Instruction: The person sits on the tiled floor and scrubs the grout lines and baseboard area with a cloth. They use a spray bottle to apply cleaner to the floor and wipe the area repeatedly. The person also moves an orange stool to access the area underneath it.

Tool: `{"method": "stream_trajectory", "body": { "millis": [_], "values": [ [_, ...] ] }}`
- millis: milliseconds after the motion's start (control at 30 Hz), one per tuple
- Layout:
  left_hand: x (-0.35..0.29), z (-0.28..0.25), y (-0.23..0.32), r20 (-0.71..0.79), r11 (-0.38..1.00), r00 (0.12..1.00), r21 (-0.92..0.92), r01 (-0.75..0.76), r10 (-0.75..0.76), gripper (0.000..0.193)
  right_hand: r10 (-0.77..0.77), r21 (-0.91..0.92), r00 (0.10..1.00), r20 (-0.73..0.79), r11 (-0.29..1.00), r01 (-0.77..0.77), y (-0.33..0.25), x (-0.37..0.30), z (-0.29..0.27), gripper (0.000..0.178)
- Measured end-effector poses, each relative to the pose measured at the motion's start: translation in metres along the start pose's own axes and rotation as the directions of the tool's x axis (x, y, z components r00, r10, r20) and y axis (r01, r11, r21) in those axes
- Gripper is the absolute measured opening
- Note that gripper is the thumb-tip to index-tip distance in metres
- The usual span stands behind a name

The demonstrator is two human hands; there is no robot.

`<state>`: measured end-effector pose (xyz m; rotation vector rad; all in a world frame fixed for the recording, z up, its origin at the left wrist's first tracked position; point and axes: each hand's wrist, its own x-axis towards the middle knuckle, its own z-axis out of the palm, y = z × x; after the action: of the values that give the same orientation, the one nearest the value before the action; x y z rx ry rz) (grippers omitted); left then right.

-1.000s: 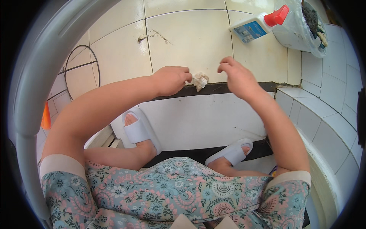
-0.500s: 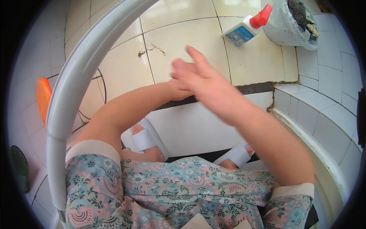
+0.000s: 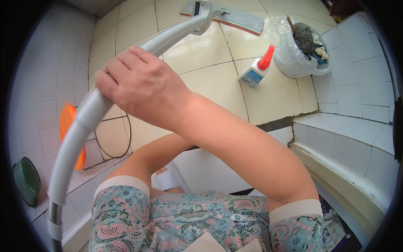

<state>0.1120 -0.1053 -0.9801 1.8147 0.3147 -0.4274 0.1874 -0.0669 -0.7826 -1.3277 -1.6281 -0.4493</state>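
Observation:
My right hand is closed round the grey handle of a flat mop, the arm crossing over from the right. From the upper middle the handle runs down to the left edge, looking bent in this wide picture. Behind its far end, the mop's wide grey head with a reddish-orange edge lies on the tiles. My left forearm passes under the right one, which hides the left hand, so I cannot see its fingers. Past the hands, a white spray bottle with a red top stands on the floor.
A bin lined with clear plastic holds a dark scourer and scraps, beside the tiled step. On the left are an orange object, a thin black frame and a green basket. A white ledge lies below my arms.
My right hand, raised with fingers apart before, has moved left onto the mop handle and closed round it. The view has shifted, bringing the mop head and more of the bin into sight.

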Motion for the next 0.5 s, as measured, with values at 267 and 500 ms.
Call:
{"method": "stream_trajectory", "body": {
  "millis": [267,500],
  "values": [
    [0.01,0.025,-0.055,0.393,0.523,0.916,0.765,-0.376,0.085,0.028,0.239,0.037,0.97,-0.036,0.971,-0.238,0.08,0.105,-0.096,0.032],
    [0.013,0.024,-0.052,0.413,0.452,0.895,0.774,-0.443,0.17,0.031,0.317,0.022,0.922,-0.222,0.947,-0.321,0.148,0.092,-0.171,0.039]
  ]
}}
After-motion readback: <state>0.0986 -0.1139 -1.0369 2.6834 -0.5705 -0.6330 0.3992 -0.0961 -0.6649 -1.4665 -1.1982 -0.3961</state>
